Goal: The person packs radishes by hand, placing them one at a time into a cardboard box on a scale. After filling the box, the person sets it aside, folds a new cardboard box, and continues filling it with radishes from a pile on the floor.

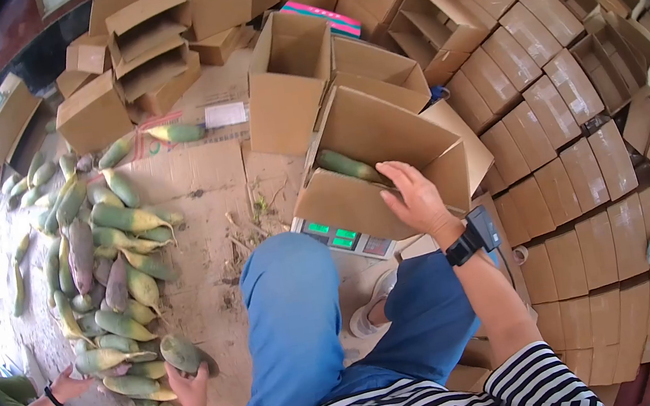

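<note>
My left hand (191, 386) is wrapped round the lower end of a thick green radish (180, 353), at the near edge of the radish pile. My right hand (413, 195) is over the front flap of an open cardboard box (358, 203), its fingers stretched out. Inside that box lies another green radish (346, 165), whose right end is at my right fingertips; whether they touch it is hard to tell. The box rests on a digital scale (344, 240) with green lit displays, just beyond my knee.
A long pile of green and purplish radishes (130, 218) covers the floor at left. Another person's hand (70, 385) reaches toward it. Open boxes (288, 76) stand behind the scale, and taped cartons (552, 120) are stacked at right. Flattened cardboard (198, 174) covers the floor.
</note>
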### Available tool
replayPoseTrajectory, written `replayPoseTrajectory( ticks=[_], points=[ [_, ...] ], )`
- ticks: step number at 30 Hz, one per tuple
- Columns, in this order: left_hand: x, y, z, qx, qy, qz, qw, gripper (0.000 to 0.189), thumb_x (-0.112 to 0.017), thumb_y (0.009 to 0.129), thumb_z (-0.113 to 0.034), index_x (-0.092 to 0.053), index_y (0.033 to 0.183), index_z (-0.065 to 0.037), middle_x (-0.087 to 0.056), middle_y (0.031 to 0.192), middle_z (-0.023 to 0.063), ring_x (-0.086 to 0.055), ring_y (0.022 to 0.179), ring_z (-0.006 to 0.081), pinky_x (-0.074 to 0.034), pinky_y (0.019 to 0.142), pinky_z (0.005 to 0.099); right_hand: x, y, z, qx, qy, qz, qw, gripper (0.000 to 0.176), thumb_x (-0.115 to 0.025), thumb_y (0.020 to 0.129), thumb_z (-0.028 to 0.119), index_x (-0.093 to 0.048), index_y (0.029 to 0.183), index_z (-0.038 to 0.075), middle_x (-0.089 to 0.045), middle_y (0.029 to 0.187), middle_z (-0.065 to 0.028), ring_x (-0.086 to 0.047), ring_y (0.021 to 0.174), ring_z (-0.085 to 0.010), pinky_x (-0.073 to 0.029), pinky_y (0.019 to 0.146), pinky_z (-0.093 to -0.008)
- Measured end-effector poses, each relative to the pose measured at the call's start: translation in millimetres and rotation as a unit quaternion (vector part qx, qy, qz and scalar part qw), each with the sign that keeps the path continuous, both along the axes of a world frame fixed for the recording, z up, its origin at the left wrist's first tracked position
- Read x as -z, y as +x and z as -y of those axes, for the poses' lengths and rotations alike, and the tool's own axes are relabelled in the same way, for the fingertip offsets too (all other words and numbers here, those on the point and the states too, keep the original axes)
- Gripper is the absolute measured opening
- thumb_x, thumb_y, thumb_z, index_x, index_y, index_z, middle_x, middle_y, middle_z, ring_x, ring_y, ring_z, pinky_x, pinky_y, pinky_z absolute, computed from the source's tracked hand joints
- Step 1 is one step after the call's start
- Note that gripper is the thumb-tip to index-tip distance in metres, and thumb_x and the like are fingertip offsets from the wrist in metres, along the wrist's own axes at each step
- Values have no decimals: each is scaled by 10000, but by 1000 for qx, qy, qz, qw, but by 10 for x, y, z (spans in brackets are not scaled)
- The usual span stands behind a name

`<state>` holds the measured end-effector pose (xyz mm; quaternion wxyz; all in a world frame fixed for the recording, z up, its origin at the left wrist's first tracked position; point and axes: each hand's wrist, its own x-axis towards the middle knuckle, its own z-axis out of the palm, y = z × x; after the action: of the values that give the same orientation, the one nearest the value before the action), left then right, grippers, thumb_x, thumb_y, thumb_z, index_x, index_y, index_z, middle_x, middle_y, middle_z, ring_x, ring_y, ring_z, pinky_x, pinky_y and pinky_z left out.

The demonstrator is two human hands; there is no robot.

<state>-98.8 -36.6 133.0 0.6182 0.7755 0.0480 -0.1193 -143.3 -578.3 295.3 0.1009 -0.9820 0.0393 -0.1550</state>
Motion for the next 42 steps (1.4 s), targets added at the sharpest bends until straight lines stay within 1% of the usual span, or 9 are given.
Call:
replayPoseTrajectory(
  ticks=[9,13,16,20,22,27,33,37,42],
  points=[
    [-1926,601,1321,-65,-55,200,976,686,-744,749,-12,-404,1341,48,-538,1281,134,-554,1145,222,-440,996,363,-369,150,-380,-108,96,163,976,590,-692,838,166,-463,1371,57,-562,1286,-199,-584,1129,-379,-500,938,-430],
    [-2335,419,1974,199,-108,218,949,780,-760,762,-91,-363,1425,11,-457,1409,147,-460,1280,255,-403,1057,396,-822,250,-891,-240,135,284,918,764,-777,741,251,-445,1401,54,-543,1296,-231,-588,1143,-368,-506,921,-433],
    [-2571,266,2443,270,-101,152,946,799,-763,773,-153,-355,1444,-8,-426,1444,150,-437,1309,265,-383,1072,404,-889,239,-1025,-244,191,250,917,855,-815,668,295,-450,1409,72,-554,1268,-209,-610,1089,-350,-513,892,-424],
    [-2461,508,2568,371,-49,174,911,799,-795,761,-242,-399,1417,-13,-427,1432,165,-423,1318,321,-365,1082,436,-935,259,-500,-170,83,222,957,885,-816,654,284,-437,1432,98,-582,1172,-172,-621,993,-346,-523,836,-435],
    [-2475,480,2636,351,220,373,830,768,-825,715,-300,-477,1335,-9,-473,1360,182,-445,1270,381,-364,1065,472,-895,289,-187,-74,55,177,980,879,-800,683,269,-408,1452,103,-583,1172,-180,-612,1009,-339,-522,841,-434],
    [-2162,492,2598,399,254,387,791,659,-826,684,-293,-541,1202,-1,-513,1279,195,-488,1185,400,-397,1011,490,-474,325,621,40,42,45,997,886,-774,728,329,-346,1480,135,-591,1072,-185,-600,981,-360,-511,844,-434],
    [-2145,517,2626,403,234,391,794,599,-829,683,-285,-578,1144,3,-563,1210,186,-528,1132,391,-427,974,483,351,504,932,70,29,-361,929,863,-763,737,423,-387,1440,93,-608,1161,-230,-620,1039,-387,-515,883,-427],
    [-2154,527,2566,395,225,395,798,595,-831,682,-279,-580,1143,2,-563,1209,187,-528,1134,391,-429,972,481,591,601,896,81,93,-431,894,877,-756,748,478,-386,1443,90,-589,1269,-211,-585,1156,-351,-486,945,-438],
    [-2147,531,2513,384,216,398,805,583,-828,688,-272,-581,1141,0,-567,1213,179,-533,1131,385,-430,974,477,721,548,928,75,130,-283,947,646,-634,876,371,-421,1425,103,-573,1301,-200,-561,1192,-352,-457,994,-436]
  ],
)
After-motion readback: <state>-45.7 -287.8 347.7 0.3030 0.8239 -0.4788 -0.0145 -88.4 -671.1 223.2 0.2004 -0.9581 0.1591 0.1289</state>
